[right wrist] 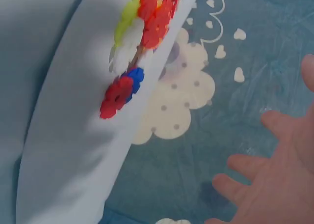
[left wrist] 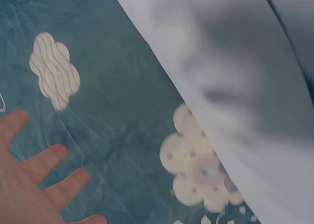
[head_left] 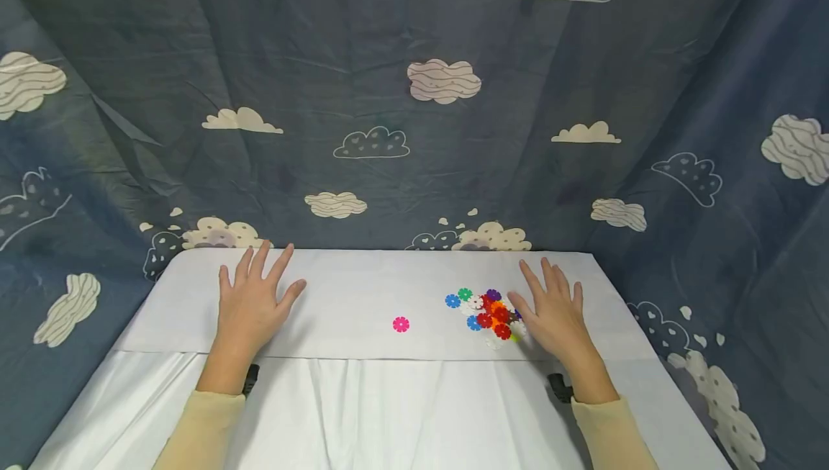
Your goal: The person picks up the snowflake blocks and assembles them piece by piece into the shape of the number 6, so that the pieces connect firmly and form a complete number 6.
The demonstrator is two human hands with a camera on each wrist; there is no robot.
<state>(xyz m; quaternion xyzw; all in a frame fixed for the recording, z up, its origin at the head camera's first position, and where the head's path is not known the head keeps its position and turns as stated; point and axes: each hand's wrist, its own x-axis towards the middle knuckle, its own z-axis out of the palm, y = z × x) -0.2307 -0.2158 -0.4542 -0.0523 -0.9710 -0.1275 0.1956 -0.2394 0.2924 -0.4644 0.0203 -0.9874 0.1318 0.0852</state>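
Note:
My left hand (head_left: 251,306) is over the left part of the white table, its fingers spread and holding nothing. Over on the right, my right hand (head_left: 555,313) also has its fingers spread, with nothing in its grasp. Just left of the right hand lies a loose heap of flower-shaped plastic discs (head_left: 499,315) in red, blue, white, orange, purple and green. One pink flower-shaped disc (head_left: 401,324) lies apart, between the two hands. The right wrist view shows a red disc (right wrist: 117,97) at the near end of the heap, against a blue one (right wrist: 134,84).
A white cloth (head_left: 363,398) covers the table, with a fold line running across its front. Behind and at both sides hangs a dark blue curtain (head_left: 376,38) printed with clouds. Each wrist wears a black strap, the left one (head_left: 250,379) and the right one (head_left: 560,388).

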